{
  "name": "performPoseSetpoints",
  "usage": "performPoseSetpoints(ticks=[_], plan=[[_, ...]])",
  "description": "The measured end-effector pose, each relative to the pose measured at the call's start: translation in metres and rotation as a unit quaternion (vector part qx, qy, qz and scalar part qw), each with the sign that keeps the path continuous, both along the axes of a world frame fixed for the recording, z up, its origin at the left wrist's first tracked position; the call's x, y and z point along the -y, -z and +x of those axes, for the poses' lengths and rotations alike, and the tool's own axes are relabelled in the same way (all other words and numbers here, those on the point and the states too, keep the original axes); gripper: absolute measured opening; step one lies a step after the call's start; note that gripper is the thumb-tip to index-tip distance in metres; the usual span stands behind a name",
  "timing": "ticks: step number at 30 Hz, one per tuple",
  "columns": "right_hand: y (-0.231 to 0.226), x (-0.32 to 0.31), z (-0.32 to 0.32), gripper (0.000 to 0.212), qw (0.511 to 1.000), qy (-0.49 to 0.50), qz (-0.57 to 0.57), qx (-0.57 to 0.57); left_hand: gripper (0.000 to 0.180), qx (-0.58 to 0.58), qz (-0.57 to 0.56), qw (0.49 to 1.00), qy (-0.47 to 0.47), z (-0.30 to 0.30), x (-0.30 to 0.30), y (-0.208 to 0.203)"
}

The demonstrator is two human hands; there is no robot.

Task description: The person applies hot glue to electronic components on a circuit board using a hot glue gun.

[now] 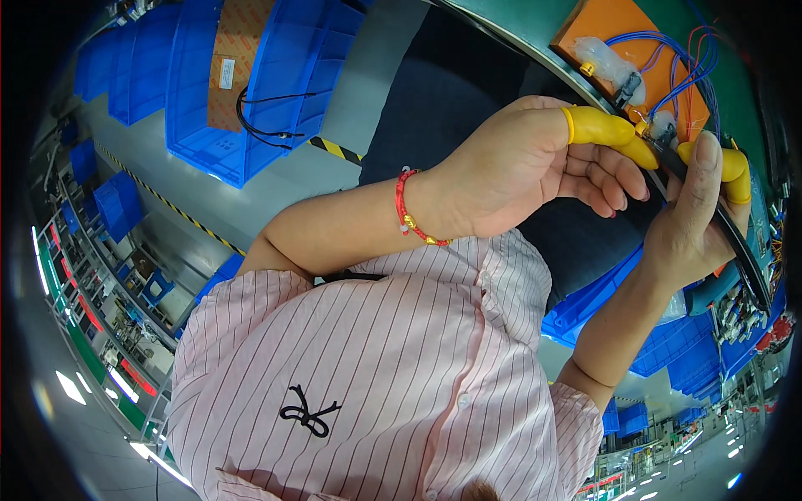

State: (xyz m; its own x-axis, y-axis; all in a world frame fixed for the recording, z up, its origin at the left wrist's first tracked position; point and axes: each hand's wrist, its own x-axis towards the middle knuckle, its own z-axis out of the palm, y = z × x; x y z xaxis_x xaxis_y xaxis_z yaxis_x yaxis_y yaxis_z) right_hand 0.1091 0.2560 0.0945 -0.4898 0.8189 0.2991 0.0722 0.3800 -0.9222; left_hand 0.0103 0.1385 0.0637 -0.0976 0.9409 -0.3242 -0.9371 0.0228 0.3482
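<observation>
My left hand (543, 163), with a red string bracelet at the wrist, reaches across to the upper right. Its yellow-covered finger and thumb are closed on one end of a black cable (735, 242), while the other fingers curl loosely. My right hand (689, 213) grips the same cable between a bare thumb and a yellow-covered finger. From there the cable runs down past the palm. Just beyond the fingertips lies an orange block (576, 29) with blue and red wires (706, 63), whitish translucent lumps (606, 58) and small yellow connector pieces (588, 68). What lies between the left fingertips is partly hidden.
The block rests on a green worktop (522, 17). Near my right hand are a teal handle (710, 292) and a heap of small metal parts (739, 321). Blue crates (188, 108) stand at the left, one with cardboard (238, 50) and a black cord. More blue bins (677, 351) sit lower right.
</observation>
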Motion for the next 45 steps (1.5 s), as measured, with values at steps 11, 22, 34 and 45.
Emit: performPoseSetpoints(ticks=[11,22,34,45], plan=[[-0.0025,0.0002,-0.0010,0.016,1.000,-0.007,-0.011,0.008,0.045,-0.005,0.001,1.000,0.004,-0.0005,0.0005,0.0002],[-0.0017,-0.0011,0.0008,0.015,1.000,-0.016,-0.011,0.006,0.048,-0.022,-0.002,1.000,0.012,-0.0009,0.0009,-0.0011],[-0.0016,-0.0001,-0.0010,0.015,1.000,-0.008,-0.012,-0.001,0.048,-0.031,-0.002,0.999,0.012,-0.0015,0.0009,-0.0019],[-0.0026,-0.0029,0.0012,0.016,0.999,-0.031,-0.009,0.013,0.047,-0.019,-0.006,1.000,0.009,-0.0006,-0.0001,-0.0009]])
